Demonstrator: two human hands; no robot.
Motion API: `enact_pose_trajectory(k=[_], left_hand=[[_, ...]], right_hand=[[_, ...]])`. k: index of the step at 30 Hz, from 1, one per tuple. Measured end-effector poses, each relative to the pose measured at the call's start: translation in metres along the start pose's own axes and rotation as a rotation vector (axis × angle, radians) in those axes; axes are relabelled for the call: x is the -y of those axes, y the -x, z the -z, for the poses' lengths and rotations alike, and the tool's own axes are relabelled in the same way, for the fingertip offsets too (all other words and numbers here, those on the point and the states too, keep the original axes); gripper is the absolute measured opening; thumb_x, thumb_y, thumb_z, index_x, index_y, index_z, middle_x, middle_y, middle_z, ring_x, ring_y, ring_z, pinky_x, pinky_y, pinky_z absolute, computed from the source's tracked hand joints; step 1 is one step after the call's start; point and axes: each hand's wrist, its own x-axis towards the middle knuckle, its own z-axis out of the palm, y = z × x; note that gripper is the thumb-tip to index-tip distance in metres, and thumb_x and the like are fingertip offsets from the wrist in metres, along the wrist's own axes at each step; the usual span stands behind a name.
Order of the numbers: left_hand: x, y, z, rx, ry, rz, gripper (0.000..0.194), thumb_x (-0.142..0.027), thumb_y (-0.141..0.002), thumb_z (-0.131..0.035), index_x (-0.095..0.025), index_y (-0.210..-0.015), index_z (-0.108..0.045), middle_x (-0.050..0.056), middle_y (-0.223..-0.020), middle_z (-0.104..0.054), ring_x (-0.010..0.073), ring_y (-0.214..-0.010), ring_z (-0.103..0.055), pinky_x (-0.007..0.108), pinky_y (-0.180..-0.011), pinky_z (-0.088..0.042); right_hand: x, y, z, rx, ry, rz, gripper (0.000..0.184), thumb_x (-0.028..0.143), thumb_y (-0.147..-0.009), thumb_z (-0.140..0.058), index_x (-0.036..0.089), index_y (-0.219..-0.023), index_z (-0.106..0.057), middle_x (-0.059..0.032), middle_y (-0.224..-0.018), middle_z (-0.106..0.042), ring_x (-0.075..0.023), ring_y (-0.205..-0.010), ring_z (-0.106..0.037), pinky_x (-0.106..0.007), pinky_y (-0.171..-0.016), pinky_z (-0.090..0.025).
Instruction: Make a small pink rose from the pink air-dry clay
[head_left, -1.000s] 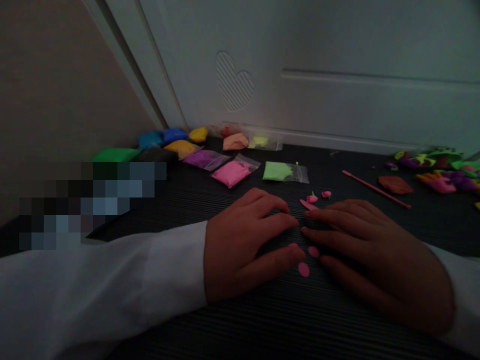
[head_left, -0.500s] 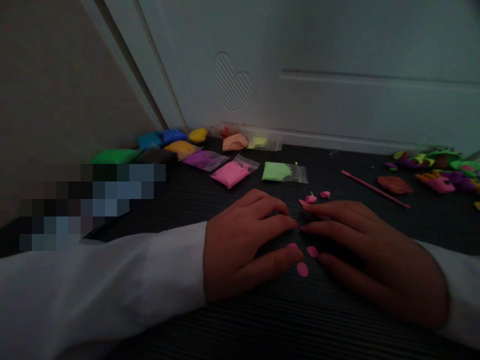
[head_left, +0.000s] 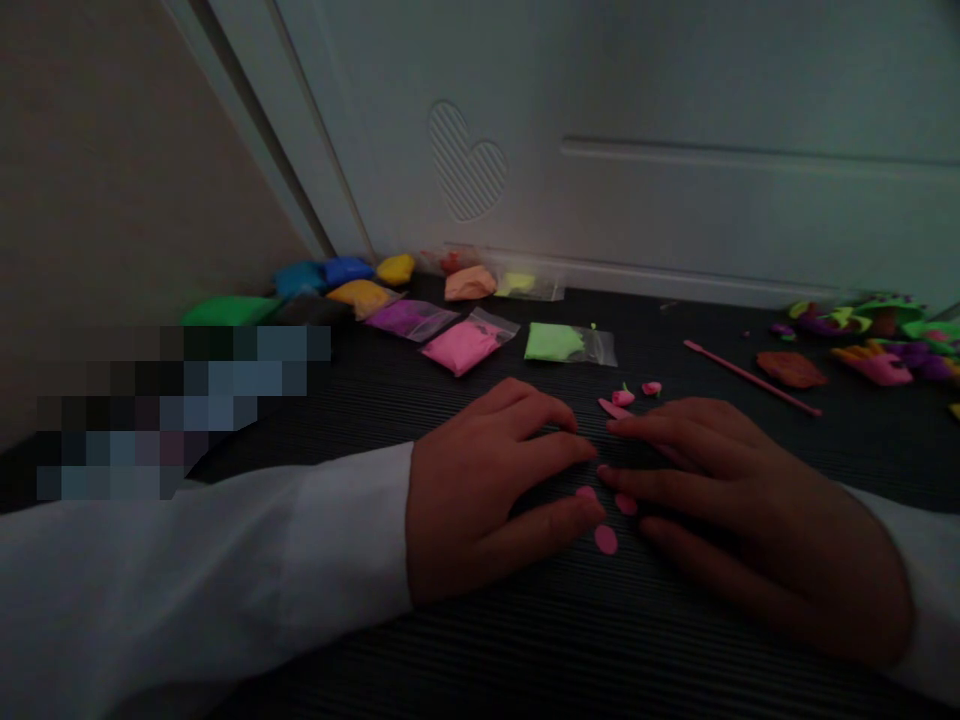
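Note:
Flat pink clay discs lie on the dark table between my hands; one disc [head_left: 606, 540] is nearest me, with two others just beyond it. My left hand [head_left: 499, 490] rests palm down, fingers apart, its thumb beside the discs. My right hand [head_left: 757, 510] is spread too, one fingertip on a small pink piece [head_left: 603, 471] close to the left fingertips. Its index fingertip touches a pink flat-tipped tool [head_left: 615, 408], which runs partly under the hand. Beyond that sit two small pink clay buds with green bits, a left bud [head_left: 622, 397] and a right bud [head_left: 651, 388].
Bags of coloured clay line the back left, among them a pink bag [head_left: 469, 343] and a light green bag [head_left: 555, 342]. A pink stick [head_left: 750, 377] and a brown clay piece [head_left: 791, 368] lie right. Clay figures [head_left: 874, 365] stand far right, before a white panel [head_left: 675, 220].
My right hand has shifted slightly right, and its middle finger has come down toward the discs. The discs stay in place, and my left hand is nearly still.

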Motion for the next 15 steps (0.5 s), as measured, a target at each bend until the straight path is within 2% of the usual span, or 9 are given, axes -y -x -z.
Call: enact_pose_trajectory(k=[10, 15], left_hand=[[-0.0009, -0.0008, -0.0010, 0.042, -0.054, -0.024, 0.036, -0.039, -0.085, -0.043, -0.020, -0.112, -0.055, 0.006, -0.114, -0.050, 0.0201, -0.100, -0.039, 0.035, -0.090, -0.031], [-0.0021, -0.0010, -0.0017, 0.069, -0.097, -0.014, 0.038, -0.042, -0.084, -0.042, -0.022, -0.114, -0.054, 0.005, -0.117, -0.049, 0.0209, -0.103, -0.038, 0.037, -0.092, -0.030]], right_hand=[[-0.0002, -0.0010, 0.0001, -0.009, 0.005, 0.015, 0.027, 0.020, -0.078, -0.052, 0.025, -0.103, -0.061, -0.0031, -0.114, -0.055, -0.0222, -0.107, -0.043, -0.045, -0.090, -0.032], [-0.0009, -0.0004, -0.0006, -0.011, 0.012, 0.022, 0.027, 0.021, -0.078, -0.051, 0.024, -0.104, -0.061, -0.0041, -0.113, -0.055, -0.0219, -0.104, -0.044, -0.044, -0.089, -0.032]])
